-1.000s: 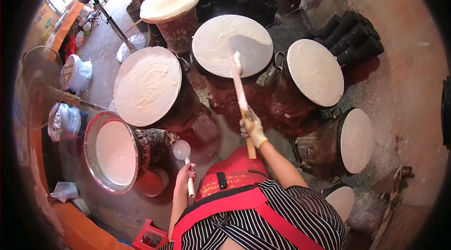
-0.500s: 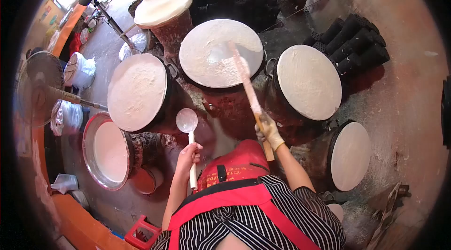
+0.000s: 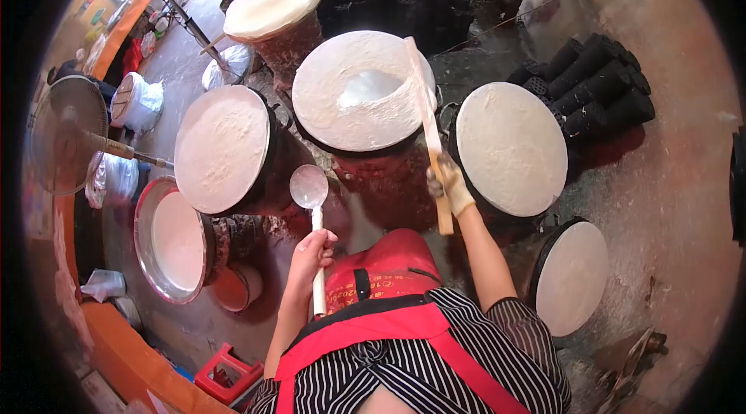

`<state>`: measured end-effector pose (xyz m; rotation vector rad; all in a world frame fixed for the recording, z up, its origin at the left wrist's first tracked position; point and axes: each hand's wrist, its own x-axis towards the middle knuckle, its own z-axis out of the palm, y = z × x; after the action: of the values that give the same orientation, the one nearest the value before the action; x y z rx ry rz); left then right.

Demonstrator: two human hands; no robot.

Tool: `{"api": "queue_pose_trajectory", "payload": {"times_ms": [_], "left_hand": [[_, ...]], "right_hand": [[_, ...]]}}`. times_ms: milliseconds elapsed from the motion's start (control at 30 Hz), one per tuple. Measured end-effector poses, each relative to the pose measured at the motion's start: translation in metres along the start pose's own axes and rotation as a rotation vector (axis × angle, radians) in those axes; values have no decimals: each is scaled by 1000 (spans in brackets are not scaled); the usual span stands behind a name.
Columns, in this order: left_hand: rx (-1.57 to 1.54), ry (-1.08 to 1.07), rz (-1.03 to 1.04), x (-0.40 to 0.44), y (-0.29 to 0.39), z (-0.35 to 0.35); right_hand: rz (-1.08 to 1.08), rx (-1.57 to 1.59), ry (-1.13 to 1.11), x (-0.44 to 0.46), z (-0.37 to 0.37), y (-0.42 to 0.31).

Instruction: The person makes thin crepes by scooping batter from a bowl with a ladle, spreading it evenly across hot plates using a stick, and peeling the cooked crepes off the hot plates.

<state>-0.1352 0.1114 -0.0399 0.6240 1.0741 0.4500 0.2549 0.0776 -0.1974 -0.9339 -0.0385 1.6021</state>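
Observation:
My left hand (image 3: 311, 251) is closed around the white handle of a ladle (image 3: 309, 187), its bowl held upward in front of the apron. A light-coloured glove covers my right hand (image 3: 452, 184), which grips a long flat wooden scraper (image 3: 424, 99). The scraper's batter-coated blade lies across the right side of the middle round griddle (image 3: 326, 99). White batter coats that griddle, with a shiny wet patch (image 3: 370, 87) left of the blade. To the left, a wide metal-rimmed basin (image 3: 141, 247) contains white liquid batter (image 3: 180, 247).
White-coated round griddles stand at left (image 3: 221, 150), right (image 3: 513, 146) and lower right (image 3: 573, 278). A cloth-topped drum (image 3: 273, 3) is behind. Black coal briquettes (image 3: 598, 83) are stacked at right. A fan (image 3: 71, 134) stands left; a red stool (image 3: 227, 373) is at lower left.
My right hand has moved up slightly, and the scraper blade has swung right and away across the middle griddle. More of the shiny patch shows. My left hand still holds the ladle nearly in place.

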Motion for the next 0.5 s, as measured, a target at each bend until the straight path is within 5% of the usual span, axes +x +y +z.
{"api": "queue_pose_trajectory", "payload": {"times_ms": [133, 200, 233, 267, 333, 400, 500], "left_hand": [[5, -77, -2, 2, 11, -14], [-25, -122, 23, -1, 19, -18], [-9, -116, 18, 0, 21, -24], [-13, -117, 17, -7, 26, -20], [-19, 168, 129, -26, 38, -9], [-56, 108, 85, -19, 36, -35], [-82, 8, 36, -15, 37, -55]], "right_hand": [[-268, -25, 430, 20, 118, -6], [-355, -440, 517, 11, 158, 9], [-228, -432, 406, 25, 136, 13], [-833, -1047, 417, 59, 87, 42], [-1223, -723, 386, 67, 67, 59], [-815, -522, 657, 40, 89, 77], [-927, -839, 558, 47, 145, 87]]}}
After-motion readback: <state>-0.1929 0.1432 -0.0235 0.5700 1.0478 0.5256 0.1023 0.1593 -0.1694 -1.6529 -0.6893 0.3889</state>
